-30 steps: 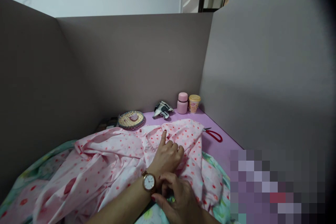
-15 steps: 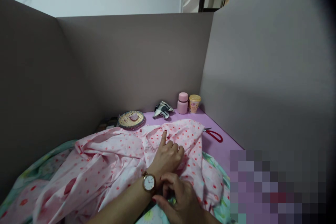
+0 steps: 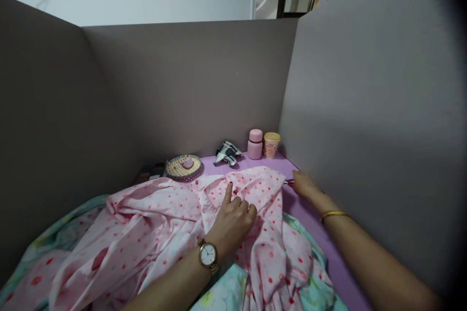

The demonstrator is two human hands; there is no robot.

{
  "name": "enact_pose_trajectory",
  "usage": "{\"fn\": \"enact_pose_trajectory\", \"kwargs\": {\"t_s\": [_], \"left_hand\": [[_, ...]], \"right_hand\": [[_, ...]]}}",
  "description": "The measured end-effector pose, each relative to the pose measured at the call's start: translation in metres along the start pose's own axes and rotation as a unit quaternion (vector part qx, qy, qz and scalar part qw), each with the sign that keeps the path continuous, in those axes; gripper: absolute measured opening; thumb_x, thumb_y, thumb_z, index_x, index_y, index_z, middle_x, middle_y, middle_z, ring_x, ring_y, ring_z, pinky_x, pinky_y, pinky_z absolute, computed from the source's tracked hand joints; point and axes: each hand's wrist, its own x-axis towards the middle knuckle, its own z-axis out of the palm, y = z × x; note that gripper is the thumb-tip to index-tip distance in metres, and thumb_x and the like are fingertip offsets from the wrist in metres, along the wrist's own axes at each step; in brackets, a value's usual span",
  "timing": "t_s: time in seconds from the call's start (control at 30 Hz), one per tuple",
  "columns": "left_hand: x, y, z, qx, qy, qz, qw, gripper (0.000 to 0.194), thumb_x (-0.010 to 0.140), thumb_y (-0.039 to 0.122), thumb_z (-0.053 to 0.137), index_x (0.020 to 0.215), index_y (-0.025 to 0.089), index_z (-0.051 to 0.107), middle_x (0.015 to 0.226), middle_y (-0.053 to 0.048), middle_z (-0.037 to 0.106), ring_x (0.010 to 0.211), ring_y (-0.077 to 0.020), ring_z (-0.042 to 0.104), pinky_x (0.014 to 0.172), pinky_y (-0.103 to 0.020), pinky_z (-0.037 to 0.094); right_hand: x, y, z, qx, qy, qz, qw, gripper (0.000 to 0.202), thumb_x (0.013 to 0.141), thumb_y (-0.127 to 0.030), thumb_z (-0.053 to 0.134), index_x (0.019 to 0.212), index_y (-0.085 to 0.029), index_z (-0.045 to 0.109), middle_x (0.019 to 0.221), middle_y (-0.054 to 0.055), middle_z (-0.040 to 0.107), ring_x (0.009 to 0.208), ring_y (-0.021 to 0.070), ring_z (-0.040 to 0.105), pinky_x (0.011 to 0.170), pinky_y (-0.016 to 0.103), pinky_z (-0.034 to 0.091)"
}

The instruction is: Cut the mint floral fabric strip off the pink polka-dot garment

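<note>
Pink fabric with red dots point(image 3: 175, 204) lies rumpled over the purple surface. On it rests my left hand point(image 3: 235, 214), a watch at the wrist, its index finger stretched forward and the other fingers curled; nothing visible is held. At the right, my right hand point(image 3: 303, 185), with a gold bangle on its wrist, is over the red-handled scissors point(image 3: 290, 183). Its fingers are bent around the handles, which they mostly cover. The blades point toward the fabric's right edge.
A woven basket point(image 3: 183, 167), a black-and-white cloth point(image 3: 227, 153), a pink flask point(image 3: 255, 144) and a yellow-lidded cup point(image 3: 271, 145) stand along the back. Grey panels point(image 3: 189, 87) enclose three sides. Green floral cloth point(image 3: 219, 291) lies beneath the pink fabric.
My right hand has moved from beside my left wrist out to the scissors at the right and now covers their handles. My left hand has stayed in place.
</note>
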Motion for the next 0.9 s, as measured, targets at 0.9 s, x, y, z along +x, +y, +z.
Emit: {"fn": "enact_pose_trajectory", "kwargs": {"t_s": [0.9], "left_hand": [[-0.005,-0.016,-0.011,-0.092,-0.084,-0.098,0.987,0.020,0.086,0.024,0.043,0.101,0.023,0.057,0.097,-0.004,0.066,0.088,-0.0198,0.060,0.105,-0.057,0.016]], "right_hand": [[-0.009,0.018,0.019,0.009,-0.006,-0.020,1.000,0.028,0.088,-0.030,0.053,0.113,-0.016,0.054,0.119,0.009,0.054,0.103,0.0228,0.054,0.087,0.045,0.045]]}}
